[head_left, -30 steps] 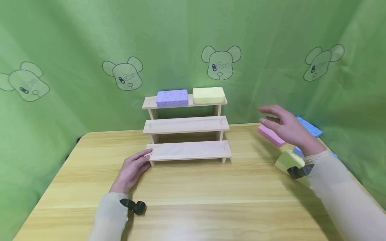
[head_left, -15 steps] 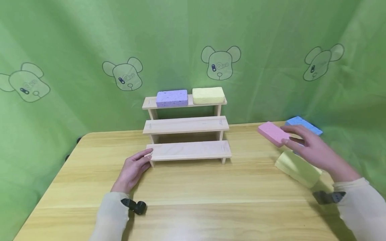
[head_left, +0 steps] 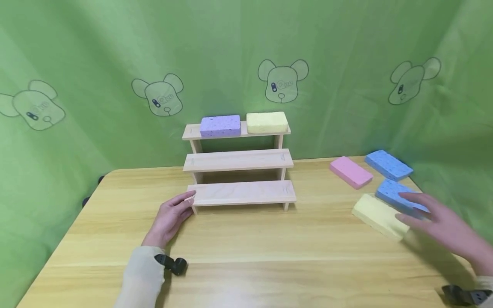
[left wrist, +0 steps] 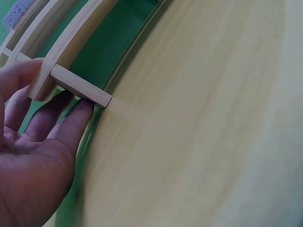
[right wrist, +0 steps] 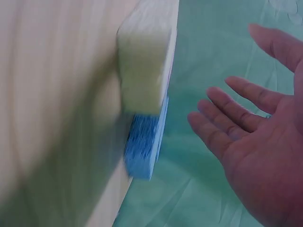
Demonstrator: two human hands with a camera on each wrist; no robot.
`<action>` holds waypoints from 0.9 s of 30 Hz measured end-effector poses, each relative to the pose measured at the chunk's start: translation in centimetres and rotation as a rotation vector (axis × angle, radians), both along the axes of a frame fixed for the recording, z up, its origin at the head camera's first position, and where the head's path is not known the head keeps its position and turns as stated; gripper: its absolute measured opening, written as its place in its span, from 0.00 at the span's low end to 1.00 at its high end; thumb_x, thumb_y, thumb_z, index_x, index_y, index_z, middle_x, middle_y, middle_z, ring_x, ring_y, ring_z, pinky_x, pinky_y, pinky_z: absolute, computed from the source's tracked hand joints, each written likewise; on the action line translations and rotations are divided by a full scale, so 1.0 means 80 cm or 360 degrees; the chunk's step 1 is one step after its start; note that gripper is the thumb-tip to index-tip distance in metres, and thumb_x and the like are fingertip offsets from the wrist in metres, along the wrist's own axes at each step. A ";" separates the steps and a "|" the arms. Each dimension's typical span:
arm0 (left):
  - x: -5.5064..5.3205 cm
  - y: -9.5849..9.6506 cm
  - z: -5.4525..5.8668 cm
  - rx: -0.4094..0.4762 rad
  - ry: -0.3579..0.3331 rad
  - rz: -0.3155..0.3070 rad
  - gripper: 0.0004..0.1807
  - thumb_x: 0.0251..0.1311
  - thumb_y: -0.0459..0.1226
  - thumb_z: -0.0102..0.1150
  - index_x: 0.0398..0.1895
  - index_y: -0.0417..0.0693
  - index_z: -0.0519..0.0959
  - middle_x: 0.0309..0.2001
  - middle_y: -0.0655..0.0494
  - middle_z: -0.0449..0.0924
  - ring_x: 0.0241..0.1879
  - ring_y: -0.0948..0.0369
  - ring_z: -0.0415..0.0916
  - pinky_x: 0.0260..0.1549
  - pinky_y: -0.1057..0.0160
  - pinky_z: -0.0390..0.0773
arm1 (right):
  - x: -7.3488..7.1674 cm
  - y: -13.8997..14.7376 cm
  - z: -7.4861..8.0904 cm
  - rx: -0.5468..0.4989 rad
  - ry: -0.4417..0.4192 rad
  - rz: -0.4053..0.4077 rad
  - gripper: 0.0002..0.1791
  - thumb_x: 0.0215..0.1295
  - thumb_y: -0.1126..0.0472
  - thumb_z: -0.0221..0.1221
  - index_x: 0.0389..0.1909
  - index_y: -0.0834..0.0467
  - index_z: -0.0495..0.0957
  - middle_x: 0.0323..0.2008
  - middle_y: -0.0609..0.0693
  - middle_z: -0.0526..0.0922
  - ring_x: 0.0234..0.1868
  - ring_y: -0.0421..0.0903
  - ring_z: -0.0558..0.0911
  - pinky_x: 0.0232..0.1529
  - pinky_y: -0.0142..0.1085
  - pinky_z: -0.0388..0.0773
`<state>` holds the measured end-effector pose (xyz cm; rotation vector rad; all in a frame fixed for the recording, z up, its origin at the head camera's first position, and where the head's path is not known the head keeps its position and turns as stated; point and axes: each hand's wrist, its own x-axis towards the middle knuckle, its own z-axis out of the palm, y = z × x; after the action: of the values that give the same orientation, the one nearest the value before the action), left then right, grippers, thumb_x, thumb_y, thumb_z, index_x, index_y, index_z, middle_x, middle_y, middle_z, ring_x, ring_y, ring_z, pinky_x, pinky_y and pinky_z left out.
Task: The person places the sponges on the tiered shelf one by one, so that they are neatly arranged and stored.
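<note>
My left hand (head_left: 169,220) grips the left end of a three-step wooden display stand (head_left: 242,192). In the left wrist view, the thumb lies along the lowest shelf's end and the fingers are under it, by the leg (left wrist: 80,85). My right hand (head_left: 443,224) holds nothing; its fingers are spread above the table at the right. It is nearest to a yellow sponge (head_left: 377,214) and a blue sponge (head_left: 396,194), whose corner it partly hides. In the right wrist view, both the yellow sponge (right wrist: 144,71) and the blue one (right wrist: 144,146) stand apart from the fingers.
On the top shelf sit a purple sponge (head_left: 220,126) and another yellow sponge (head_left: 267,122). A pink sponge (head_left: 350,172) and a second blue sponge (head_left: 388,164) lie at the table's back right. A green curtain (head_left: 223,55) borders the wooden table (head_left: 239,252).
My right hand has moved right and toward me, from above the pink sponge to over the near blue and yellow sponges, uncovering the others. The left hand has stayed on the stand.
</note>
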<state>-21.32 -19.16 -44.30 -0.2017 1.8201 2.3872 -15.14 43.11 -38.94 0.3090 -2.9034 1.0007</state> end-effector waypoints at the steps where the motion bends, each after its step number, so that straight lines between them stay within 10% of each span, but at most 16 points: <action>1: 0.000 0.000 0.000 0.0005 0.0002 0.0010 0.24 0.65 0.29 0.59 0.64 0.32 0.71 0.68 0.45 0.64 0.58 0.53 0.73 0.58 0.60 0.75 | 0.003 0.003 0.000 0.0004 -0.0021 -0.0007 0.38 0.70 0.57 0.60 0.72 0.68 0.56 0.68 0.74 0.54 0.62 0.76 0.61 0.62 0.62 0.63; 3: 0.000 -0.001 0.000 0.0015 0.0003 0.0018 0.23 0.65 0.28 0.58 0.63 0.32 0.72 0.67 0.46 0.65 0.58 0.54 0.73 0.58 0.60 0.75 | 0.008 0.006 -0.003 0.0008 -0.0031 -0.0004 0.40 0.69 0.58 0.61 0.73 0.68 0.53 0.69 0.76 0.52 0.56 0.82 0.60 0.50 0.78 0.54; 8: 0.000 0.000 0.001 0.0013 0.0013 -0.0008 0.23 0.65 0.28 0.58 0.63 0.32 0.72 0.67 0.45 0.64 0.58 0.54 0.73 0.59 0.60 0.75 | 0.019 0.013 -0.016 -0.0007 -0.0022 0.0023 0.43 0.66 0.60 0.63 0.74 0.68 0.51 0.68 0.76 0.53 0.58 0.82 0.57 0.64 0.71 0.41; 15: 0.000 0.001 0.002 0.0012 0.0004 0.0003 0.22 0.65 0.28 0.58 0.62 0.33 0.73 0.67 0.45 0.65 0.58 0.54 0.73 0.58 0.60 0.75 | 0.019 0.013 -0.027 0.0097 -0.0001 0.0058 0.47 0.60 0.59 0.68 0.72 0.72 0.52 0.64 0.79 0.55 0.56 0.80 0.60 0.46 0.80 0.54; 27: -0.001 0.000 0.000 0.0041 0.0006 0.0022 0.19 0.65 0.27 0.58 0.59 0.36 0.77 0.67 0.47 0.65 0.57 0.55 0.74 0.58 0.59 0.76 | 0.019 0.008 -0.035 0.0079 -0.0046 0.0105 0.49 0.59 0.57 0.69 0.70 0.75 0.52 0.65 0.81 0.53 0.63 0.82 0.50 0.61 0.76 0.33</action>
<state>-21.37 -19.14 -44.32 -0.2081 1.7943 2.4201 -13.61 43.76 -41.74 0.3988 -2.9663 0.9506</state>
